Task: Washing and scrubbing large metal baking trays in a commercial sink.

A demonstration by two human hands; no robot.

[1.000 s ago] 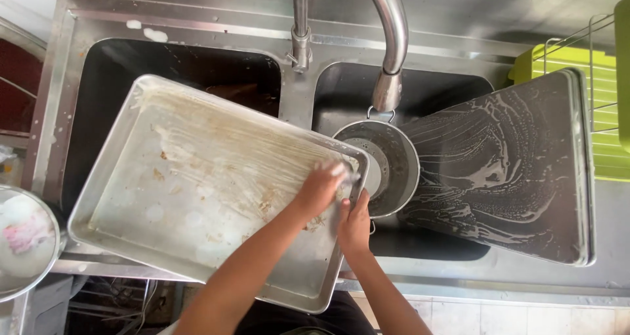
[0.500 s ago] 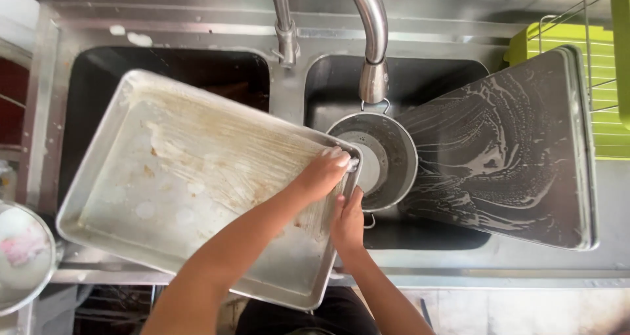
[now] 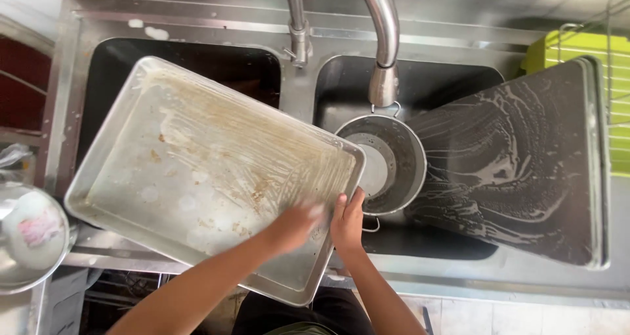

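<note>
Holding: I see the big metal tray (image 3: 197,171) tilted over the left sink (image 3: 105,66), greasy and wet with soap.
Feel: I think it is stiff, light, and very slippery.
Best grip: the raised rim at 4 o'clock.
Right hand (image 3: 348,220): fingers curled over that rim, gripping it.
Left hand (image 3: 295,225): blurry, pressed on the tray floor; I cannot tell how its fingers sit.
Nearby: a metal strainer (image 3: 387,164) at 3 o'clock, under the tap (image 3: 384,46); a dark soapy tray (image 3: 518,171) beyond.

tray (image 3: 197,171): dull greasy metal | sink (image 3: 512,279): brushed steel | colander (image 3: 394,161): shiny metal
</note>
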